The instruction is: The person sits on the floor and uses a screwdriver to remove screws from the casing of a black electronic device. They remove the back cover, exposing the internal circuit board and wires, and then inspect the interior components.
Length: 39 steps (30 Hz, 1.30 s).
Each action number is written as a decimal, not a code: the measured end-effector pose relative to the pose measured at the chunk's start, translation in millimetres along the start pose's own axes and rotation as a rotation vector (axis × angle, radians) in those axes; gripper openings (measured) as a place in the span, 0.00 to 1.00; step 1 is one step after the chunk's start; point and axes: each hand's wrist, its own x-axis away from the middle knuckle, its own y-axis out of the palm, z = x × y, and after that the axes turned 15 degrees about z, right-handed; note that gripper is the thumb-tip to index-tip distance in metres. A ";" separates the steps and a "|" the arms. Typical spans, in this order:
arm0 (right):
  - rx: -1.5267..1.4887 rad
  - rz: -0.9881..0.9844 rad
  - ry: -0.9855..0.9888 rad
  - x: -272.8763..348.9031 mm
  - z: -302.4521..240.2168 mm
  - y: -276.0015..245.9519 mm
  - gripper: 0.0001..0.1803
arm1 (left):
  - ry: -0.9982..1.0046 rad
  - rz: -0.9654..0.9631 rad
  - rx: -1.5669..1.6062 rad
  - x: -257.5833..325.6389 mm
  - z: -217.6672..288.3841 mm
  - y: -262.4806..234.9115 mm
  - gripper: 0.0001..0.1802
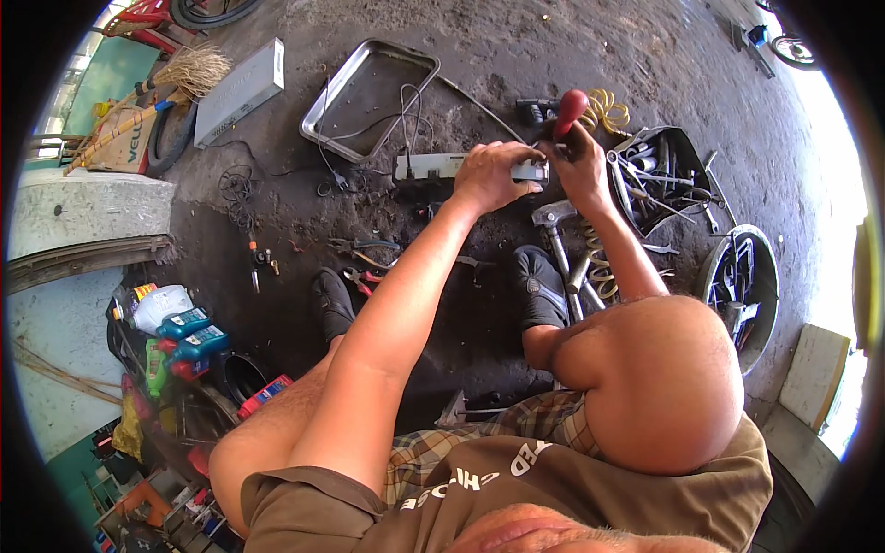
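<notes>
A long, narrow grey-white metal box (430, 168) lies crosswise on the dark ground in front of my feet. A black cord meets its left end. My left hand (491, 177) is closed around its right part, with thumb and fingers on opposite sides. At the box's right end, my right hand (581, 166) is closed on a red-handled screwdriver (571, 109), whose bulbous handle sticks up above the fingers. The screwdriver's tip is hidden by my hands.
Beyond the box lies a metal tray (312, 129) crossed by a cord. A tool-filled container (616, 175) and a round tub (772, 276) stand to the right. A hammer (553, 215) and pliers (358, 280) lie near my shoes. Bottles (198, 343) stand at left.
</notes>
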 end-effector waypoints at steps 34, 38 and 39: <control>-0.066 -0.078 -0.104 1.8 -13.5 -1.2 0.15 | -0.083 -0.008 -0.034 -12.1 0.4 6.1 0.27; -0.149 -0.026 0.000 4.5 -3.1 5.6 0.17 | -0.009 0.118 -0.047 -9.3 -6.2 12.9 0.22; -0.129 0.012 0.002 5.4 4.2 6.8 0.17 | 0.000 0.135 -0.059 -9.7 -6.2 14.3 0.21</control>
